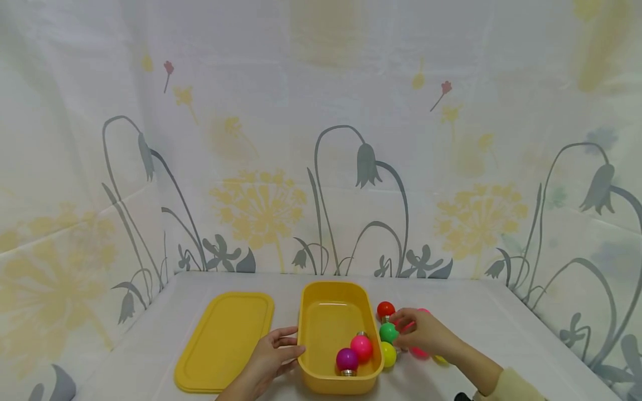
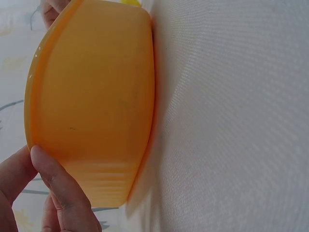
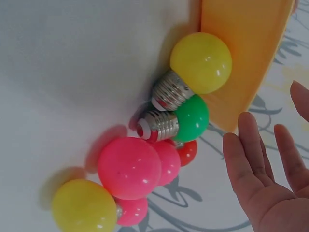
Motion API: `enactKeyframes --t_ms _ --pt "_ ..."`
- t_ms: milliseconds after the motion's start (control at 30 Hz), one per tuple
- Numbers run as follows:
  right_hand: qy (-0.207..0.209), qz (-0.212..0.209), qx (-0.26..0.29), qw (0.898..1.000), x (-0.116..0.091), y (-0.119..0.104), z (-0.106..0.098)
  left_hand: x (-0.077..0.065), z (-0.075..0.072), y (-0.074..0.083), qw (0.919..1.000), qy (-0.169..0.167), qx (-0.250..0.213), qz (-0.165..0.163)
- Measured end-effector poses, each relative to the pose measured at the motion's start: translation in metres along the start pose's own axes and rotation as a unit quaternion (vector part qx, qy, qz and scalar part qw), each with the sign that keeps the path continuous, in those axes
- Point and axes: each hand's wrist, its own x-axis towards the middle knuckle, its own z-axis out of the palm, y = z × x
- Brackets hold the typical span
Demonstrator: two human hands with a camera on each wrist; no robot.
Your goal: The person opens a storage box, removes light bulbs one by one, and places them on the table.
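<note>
A yellow plastic box (image 1: 337, 320) stands at the middle of the table, with a purple light bulb (image 1: 347, 360) and a pink light bulb (image 1: 361, 347) lying in its near end. At the box's left side my left hand (image 1: 268, 356) holds the rim between thumb and finger; the left wrist view shows the fingertips on the outer wall (image 2: 94, 92). My right hand (image 1: 423, 332) hovers over loose bulbs right of the box, its fingers spread and holding nothing. Beside the box wall lie a yellow bulb (image 3: 201, 63), a green bulb (image 3: 192, 117) and a red bulb (image 3: 188, 153).
Left of the box a flat yellow lid (image 1: 225, 341) lies on the white table. Several more bulbs are to the right, among them a large pink bulb (image 3: 129, 167) and another yellow bulb (image 3: 84, 207). A flower-printed curtain (image 1: 331, 139) closes off the back and sides.
</note>
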Motion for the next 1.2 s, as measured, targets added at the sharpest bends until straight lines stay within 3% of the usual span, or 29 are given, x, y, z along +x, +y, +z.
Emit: enactKeyframes --t_ms 533,800,1200 --pt "-0.050 -0.077 -0.009 0.996 0.019 -0.024 0.004 -0.001 -0.001 -0.001 0.9999 -0.002 0.003 0.012" --pt "-0.087 -0.073 -0.008 0.993 0.030 -0.040 0.017 -0.001 -0.001 -0.001 0.9999 -0.002 0.001 0.011" --pt "-0.168 -0.079 -0.036 0.982 0.039 -0.055 0.040 -0.003 -0.002 -0.001 0.9996 -0.015 -0.006 0.024"
